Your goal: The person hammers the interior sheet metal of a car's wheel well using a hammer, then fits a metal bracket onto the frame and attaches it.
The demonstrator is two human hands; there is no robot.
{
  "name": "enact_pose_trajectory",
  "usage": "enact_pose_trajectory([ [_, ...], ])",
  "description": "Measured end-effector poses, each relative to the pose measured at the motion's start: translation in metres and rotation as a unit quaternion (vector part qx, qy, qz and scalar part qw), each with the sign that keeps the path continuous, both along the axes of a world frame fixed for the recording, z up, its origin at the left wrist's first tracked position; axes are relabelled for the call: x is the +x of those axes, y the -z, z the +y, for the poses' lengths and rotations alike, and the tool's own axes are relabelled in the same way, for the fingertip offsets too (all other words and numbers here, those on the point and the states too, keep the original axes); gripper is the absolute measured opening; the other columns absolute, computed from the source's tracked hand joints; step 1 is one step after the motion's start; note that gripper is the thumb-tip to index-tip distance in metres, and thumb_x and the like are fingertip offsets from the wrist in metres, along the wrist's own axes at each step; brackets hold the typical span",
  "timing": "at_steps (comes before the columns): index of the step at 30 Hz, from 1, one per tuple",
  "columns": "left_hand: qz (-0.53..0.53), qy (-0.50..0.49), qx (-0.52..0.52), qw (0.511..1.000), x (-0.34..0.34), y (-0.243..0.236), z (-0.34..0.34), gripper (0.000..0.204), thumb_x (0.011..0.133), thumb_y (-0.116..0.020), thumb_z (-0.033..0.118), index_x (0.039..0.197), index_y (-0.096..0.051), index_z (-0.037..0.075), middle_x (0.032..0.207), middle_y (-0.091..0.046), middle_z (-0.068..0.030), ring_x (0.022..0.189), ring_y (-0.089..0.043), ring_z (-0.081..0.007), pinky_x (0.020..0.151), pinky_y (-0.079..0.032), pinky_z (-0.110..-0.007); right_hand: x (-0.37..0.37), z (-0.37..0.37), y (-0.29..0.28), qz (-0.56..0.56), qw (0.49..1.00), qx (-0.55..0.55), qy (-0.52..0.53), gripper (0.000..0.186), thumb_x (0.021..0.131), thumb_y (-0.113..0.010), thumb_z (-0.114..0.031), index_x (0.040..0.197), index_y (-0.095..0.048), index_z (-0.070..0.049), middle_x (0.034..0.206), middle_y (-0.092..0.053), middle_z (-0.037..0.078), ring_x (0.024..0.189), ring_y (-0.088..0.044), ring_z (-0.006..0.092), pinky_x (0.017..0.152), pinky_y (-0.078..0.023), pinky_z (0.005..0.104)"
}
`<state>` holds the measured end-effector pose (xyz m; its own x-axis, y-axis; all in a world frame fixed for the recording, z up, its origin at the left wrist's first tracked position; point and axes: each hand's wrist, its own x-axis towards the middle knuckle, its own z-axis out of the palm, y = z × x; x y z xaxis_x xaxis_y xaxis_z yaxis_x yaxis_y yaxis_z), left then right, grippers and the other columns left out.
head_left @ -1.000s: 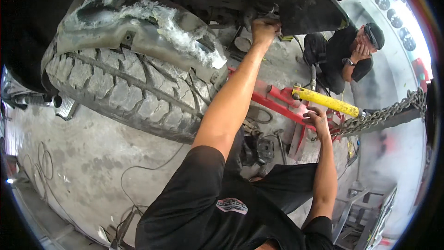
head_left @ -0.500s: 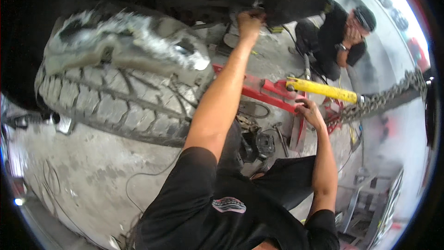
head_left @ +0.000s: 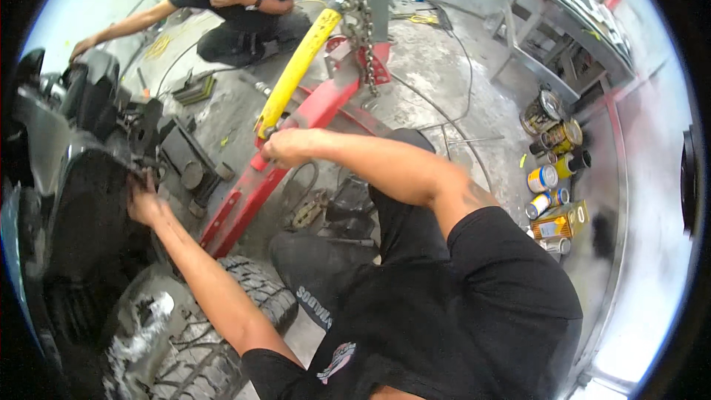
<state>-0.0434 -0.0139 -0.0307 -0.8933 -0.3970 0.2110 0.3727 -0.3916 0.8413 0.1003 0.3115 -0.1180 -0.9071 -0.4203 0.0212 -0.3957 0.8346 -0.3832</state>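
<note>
My left hand (head_left: 144, 198) is at the edge of the dark vehicle front (head_left: 89, 215), its fingers bent against a dark part that they partly hide. Closed in a fist, my right hand (head_left: 292, 147) sits on the red steel beam (head_left: 248, 196) of a pulling rig. Just beside its knuckles is the lower end of a yellow hydraulic cylinder (head_left: 300, 67), which slants up toward a hanging chain (head_left: 357, 7). Below my left forearm are a treaded tire (head_left: 255, 289) and a scuffed wheel-arch panel (head_left: 152, 322).
A co-worker (head_left: 244, 15) crouches beyond the rig, one arm stretched to the vehicle. Several paint cans (head_left: 543, 178) line the right wall below a grey metal stand (head_left: 533, 67). A dark hose (head_left: 444, 115) crosses the floor. Dark tools (head_left: 348, 204) lie by my knees.
My view has swung to the right, bringing the cans and stand into sight. My right hand is now in a fist closer to the cylinder's end. The co-worker's arm now reaches to the vehicle.
</note>
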Motion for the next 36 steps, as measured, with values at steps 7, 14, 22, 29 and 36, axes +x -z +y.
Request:
enact_pose_trajectory([
  [7, 0.006, -0.071, -0.083, 0.994, -0.022, 0.011, -0.038, 0.030, 0.097, -0.060, -0.007, 0.120, -0.056, -0.025, 0.126, -0.059, -0.0349, 0.101, -0.067, -0.0406, 0.087, -0.068, -0.048, -0.003, -0.018, -0.008, 0.050, 0.999, -0.005, -0.022, 0.024, 0.077, -0.072, -0.020, 0.096, -0.070, -0.004, 0.090, -0.072, 0.019, 0.092, -0.071, 0.0388, 0.080, -0.056, 0.0496],
  [14, 0.080, -0.052, -0.207, 0.974, -0.043, 0.026, -0.056, 0.035, 0.103, -0.052, 0.001, 0.128, -0.053, -0.023, 0.140, -0.050, -0.0358, 0.121, -0.057, -0.0449, 0.101, -0.060, -0.058, 0.003, -0.017, -0.029, 0.078, 0.996, 0.013, -0.039, 0.022, 0.079, -0.067, -0.016, 0.097, -0.071, -0.003, 0.089, -0.073, 0.020, 0.087, -0.072, 0.0397, 0.075, -0.057, 0.0496],
  [22, -0.031, 0.045, -0.035, 0.998, -0.028, 0.012, -0.031, 0.039, 0.106, -0.038, 0.003, 0.133, -0.042, -0.025, 0.135, -0.049, -0.0342, 0.115, -0.053, -0.0510, 0.110, -0.047, -0.071, 0.010, -0.001, -0.044, 0.068, 0.997, -0.016, -0.031, 0.022, 0.076, -0.070, -0.016, 0.093, -0.069, -0.002, 0.086, -0.073, 0.020, 0.084, -0.072, 0.0388, 0.071, -0.057, 0.0502],
  [29, -0.040, 0.098, 0.074, 0.992, -0.040, 0.012, -0.055, 0.040, 0.106, -0.038, 0.003, 0.136, -0.040, -0.023, 0.135, -0.048, -0.0315, 0.113, -0.054, -0.0442, 0.105, -0.053, -0.066, 0.014, -0.001, -0.051, 0.041, 0.999, -0.020, -0.011, 0.026, 0.076, -0.073, -0.017, 0.096, -0.070, -0.001, 0.086, -0.073, 0.019, 0.086, -0.072, 0.0388, 0.073, -0.057, 0.0498],
  [36, -0.106, 0.013, 0.073, 0.992, -0.016, -0.004, 0.004, 0.039, 0.106, -0.044, 0.007, 0.133, -0.047, -0.021, 0.130, -0.050, -0.0302, 0.110, -0.055, -0.0417, 0.103, -0.056, -0.062, 0.015, 0.018, -0.049, 0.039, 0.999, -0.012, 0.011, 0.025, 0.077, -0.068, -0.015, 0.097, -0.074, -0.002, 0.093, -0.075, 0.021, 0.092, -0.073, 0.0382, 0.080, -0.058, 0.0477],
])
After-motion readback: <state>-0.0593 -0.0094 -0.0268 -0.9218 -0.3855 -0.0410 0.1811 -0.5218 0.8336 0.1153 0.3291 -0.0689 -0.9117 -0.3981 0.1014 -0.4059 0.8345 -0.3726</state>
